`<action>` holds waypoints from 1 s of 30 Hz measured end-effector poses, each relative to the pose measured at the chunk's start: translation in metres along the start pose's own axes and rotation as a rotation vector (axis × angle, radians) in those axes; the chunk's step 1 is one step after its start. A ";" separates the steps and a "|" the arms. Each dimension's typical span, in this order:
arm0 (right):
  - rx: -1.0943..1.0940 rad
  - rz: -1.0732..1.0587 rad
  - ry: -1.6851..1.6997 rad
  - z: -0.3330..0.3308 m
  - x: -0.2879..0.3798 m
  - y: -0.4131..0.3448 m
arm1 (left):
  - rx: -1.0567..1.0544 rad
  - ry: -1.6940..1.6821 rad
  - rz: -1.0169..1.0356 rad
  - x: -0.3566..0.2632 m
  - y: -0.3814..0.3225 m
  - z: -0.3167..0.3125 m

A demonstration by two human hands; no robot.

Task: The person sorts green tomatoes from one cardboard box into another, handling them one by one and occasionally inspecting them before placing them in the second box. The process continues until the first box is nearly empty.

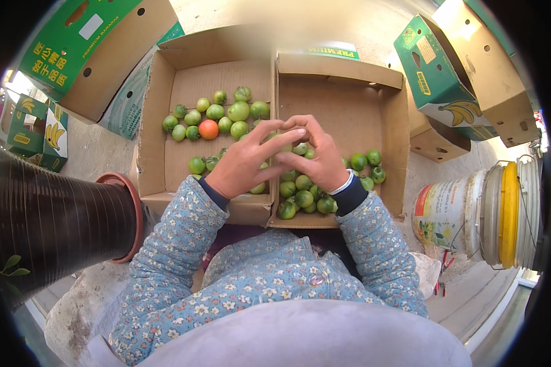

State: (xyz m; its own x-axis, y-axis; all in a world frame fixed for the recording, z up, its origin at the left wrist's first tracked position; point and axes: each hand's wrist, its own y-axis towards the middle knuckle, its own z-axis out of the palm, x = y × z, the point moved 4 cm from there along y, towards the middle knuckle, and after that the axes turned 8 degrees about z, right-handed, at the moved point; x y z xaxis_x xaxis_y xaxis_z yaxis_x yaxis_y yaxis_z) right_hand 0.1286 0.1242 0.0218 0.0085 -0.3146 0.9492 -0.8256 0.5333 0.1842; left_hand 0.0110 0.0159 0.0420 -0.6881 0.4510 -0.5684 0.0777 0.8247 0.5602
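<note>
My left hand point(250, 158) and my right hand point(317, 153) meet at the fingertips above the inner walls between two open cardboard boxes. Whether something small sits between the fingertips cannot be told; green tomatoes show below the fingers. Under and left of my left hand, the left cardboard box point(156, 114) holds green tomatoes point(215, 112) in loose groups and one orange-red tomato point(208, 130). In the right cardboard box point(395, 124), green tomatoes point(304, 198) are heaped near the front wall, below my right hand, and several lie farther right.
Banana cartons point(115, 59) stand at the upper left, a smaller one point(32, 128) beyond. More cartons point(445, 87) are at the upper right. A large dark brown pot point(59, 220) is at left, stacked plastic buckets point(468, 213) at right, with red-handled tools point(445, 265) on the ground below.
</note>
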 end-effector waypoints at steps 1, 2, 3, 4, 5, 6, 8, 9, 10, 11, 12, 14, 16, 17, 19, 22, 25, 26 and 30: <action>0.031 -0.019 0.006 0.003 0.005 0.000 | -0.032 0.019 -0.022 0.004 -0.002 -0.001; 0.044 0.037 -0.029 0.001 0.004 -0.001 | -0.065 0.037 -0.044 0.012 -0.006 -0.003; 0.007 0.108 -0.097 -0.006 -0.001 0.000 | -0.098 0.052 -0.063 0.018 -0.008 -0.006; -0.031 0.178 -0.163 -0.016 -0.010 0.005 | -0.194 0.134 -0.094 0.020 -0.006 -0.018; -0.068 0.248 -0.230 -0.024 -0.020 0.008 | -0.297 0.197 -0.201 0.030 -0.013 -0.028; -0.075 0.302 -0.417 -0.026 -0.034 0.009 | -0.401 0.265 -0.308 0.041 -0.025 -0.039; -0.010 0.234 -0.756 -0.020 -0.052 0.003 | -0.320 0.519 -0.496 0.063 -0.047 -0.047; 0.030 0.193 -0.921 -0.015 -0.062 0.001 | -0.223 0.563 -0.585 0.074 -0.061 -0.045; 0.100 0.231 -0.918 -0.009 -0.072 -0.002 | -0.122 0.610 -0.670 0.083 -0.073 -0.044; 0.100 0.223 -0.948 -0.007 -0.079 -0.003 | -0.020 0.656 -0.754 0.091 -0.083 -0.041; 0.099 0.216 -0.977 -0.003 -0.081 -0.001 | -0.026 0.624 -0.755 0.093 -0.084 -0.040; 0.045 0.230 -0.925 -0.004 -0.082 0.002 | -0.069 0.653 -0.676 0.093 -0.082 -0.044; -0.054 0.272 -0.769 -0.015 -0.073 0.006 | -0.147 0.618 -0.566 0.087 -0.072 -0.046; -0.141 0.231 -0.637 -0.017 -0.067 0.008 | -0.200 0.572 -0.494 0.083 -0.066 -0.049; -0.311 0.150 -0.370 -0.022 -0.055 0.009 | -0.196 0.396 -0.389 0.067 -0.047 -0.045; -0.254 0.046 -0.259 -0.012 -0.026 0.004 | -0.028 0.129 -0.261 0.030 -0.019 -0.022; -0.151 -0.090 -0.198 0.007 -0.011 -0.002 | 0.056 0.096 -0.099 0.011 -0.011 -0.010; -0.130 -0.126 -0.200 0.012 -0.005 -0.003 | 0.070 0.084 -0.049 0.008 -0.011 -0.009; -0.075 -0.101 -0.173 0.013 -0.006 -0.001 | -0.016 0.149 -0.069 0.021 -0.016 -0.014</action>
State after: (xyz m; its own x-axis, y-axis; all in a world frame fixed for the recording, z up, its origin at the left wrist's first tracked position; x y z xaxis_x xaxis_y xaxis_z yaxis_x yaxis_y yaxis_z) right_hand 0.1222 0.1155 0.0122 -0.0135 -0.4965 0.8680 -0.7811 0.5472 0.3008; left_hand -0.0150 0.0069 0.0294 -0.7909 0.3365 -0.5111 0.0156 0.8460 0.5329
